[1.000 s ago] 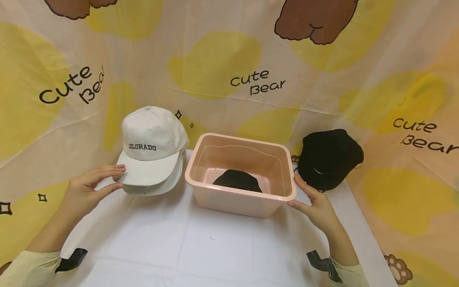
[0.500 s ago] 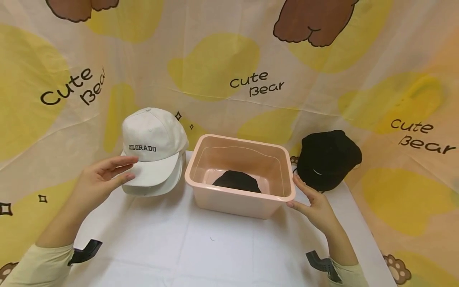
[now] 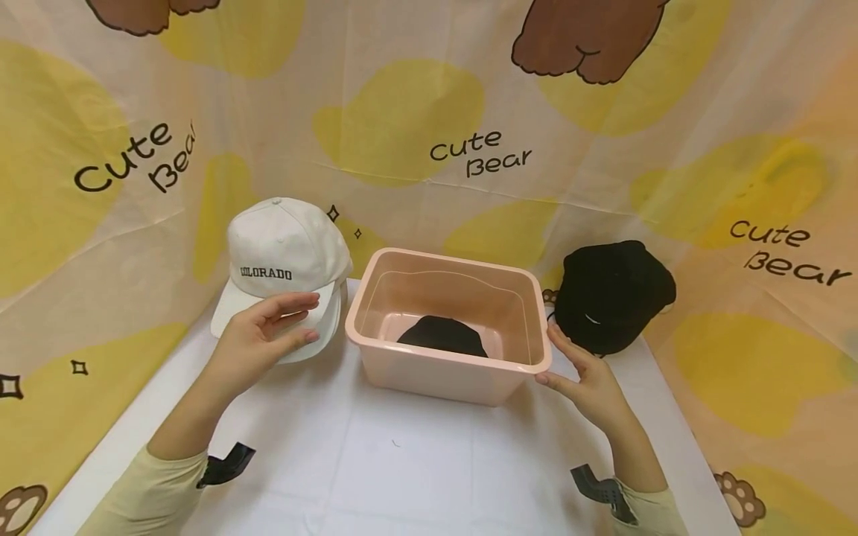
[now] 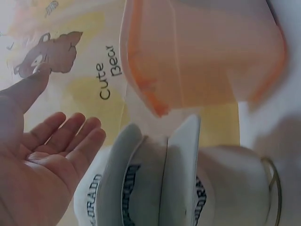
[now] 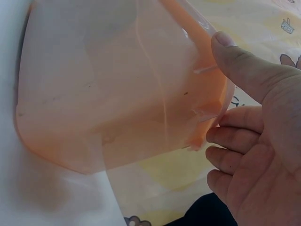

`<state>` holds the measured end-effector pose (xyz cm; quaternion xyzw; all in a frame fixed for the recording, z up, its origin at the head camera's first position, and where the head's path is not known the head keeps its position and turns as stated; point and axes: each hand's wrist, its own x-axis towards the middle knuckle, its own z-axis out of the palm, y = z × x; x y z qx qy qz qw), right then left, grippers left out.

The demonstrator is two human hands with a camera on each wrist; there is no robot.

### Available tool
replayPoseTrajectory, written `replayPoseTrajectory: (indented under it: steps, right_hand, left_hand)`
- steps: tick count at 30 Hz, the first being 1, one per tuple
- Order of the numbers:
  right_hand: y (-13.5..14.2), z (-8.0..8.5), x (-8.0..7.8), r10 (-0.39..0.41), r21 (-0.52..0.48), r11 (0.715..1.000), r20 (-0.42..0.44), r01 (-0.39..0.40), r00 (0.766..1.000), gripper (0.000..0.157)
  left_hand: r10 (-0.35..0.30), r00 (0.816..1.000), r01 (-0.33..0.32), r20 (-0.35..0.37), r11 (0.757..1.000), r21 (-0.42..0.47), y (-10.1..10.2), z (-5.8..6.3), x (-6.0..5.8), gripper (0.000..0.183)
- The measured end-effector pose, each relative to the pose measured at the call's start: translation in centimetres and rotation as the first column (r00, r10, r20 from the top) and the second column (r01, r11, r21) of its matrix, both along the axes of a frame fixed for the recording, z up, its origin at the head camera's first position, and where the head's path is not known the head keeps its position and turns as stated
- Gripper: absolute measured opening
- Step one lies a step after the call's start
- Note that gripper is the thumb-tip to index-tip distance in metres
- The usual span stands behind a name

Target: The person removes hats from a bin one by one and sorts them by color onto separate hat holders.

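Crosswise, mouth up, sits the long bin (image 3: pixel 436 381), right fingers (image 3: pixel 570 348) gripping it, left fingers (image 3: pixel 291 301) loose.

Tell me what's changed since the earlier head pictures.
The left hand has moved rightward from the left edge of the top white cap's brim to in front of the white caps, nearer the pink bin; it holds nothing. The right hand stays at the bin's right end; bin and caps look unmoved.
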<state>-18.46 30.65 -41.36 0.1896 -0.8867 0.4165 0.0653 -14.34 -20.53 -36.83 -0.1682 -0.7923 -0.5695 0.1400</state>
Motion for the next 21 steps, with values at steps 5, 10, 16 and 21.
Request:
replayPoseTrajectory:
  steps: [5,10,16,21]
  right_hand:
    - [0.0,0.0,0.0,0.000,-0.004,1.000,-0.003,0.000,1.000,0.082]
    - [-0.1,0.0,0.0,-0.003,-0.001,1.000,0.004,0.003,1.000,0.083]
    - [-0.1,-0.1,0.0,-0.006,0.002,1.000,-0.002,0.006,1.000,0.082]
    - [-0.1,-0.1,0.0,-0.003,-0.001,1.000,-0.004,0.003,1.000,0.082]
  left_hand:
    - [0.034,0.999,-0.034,0.001,0.998,-0.061,1.8,-0.4,-0.3,0.056]
    - [0.070,0.996,-0.063,0.051,0.990,-0.126,3.2,-1.1,-0.6,0.066]
    - [0.054,0.988,-0.043,0.143,0.996,-0.081,4.2,-2.4,-0.9,0.078]
    - [0.074,0.985,-0.064,0.154,0.996,-0.068,4.8,-3.2,-0.9,0.077]
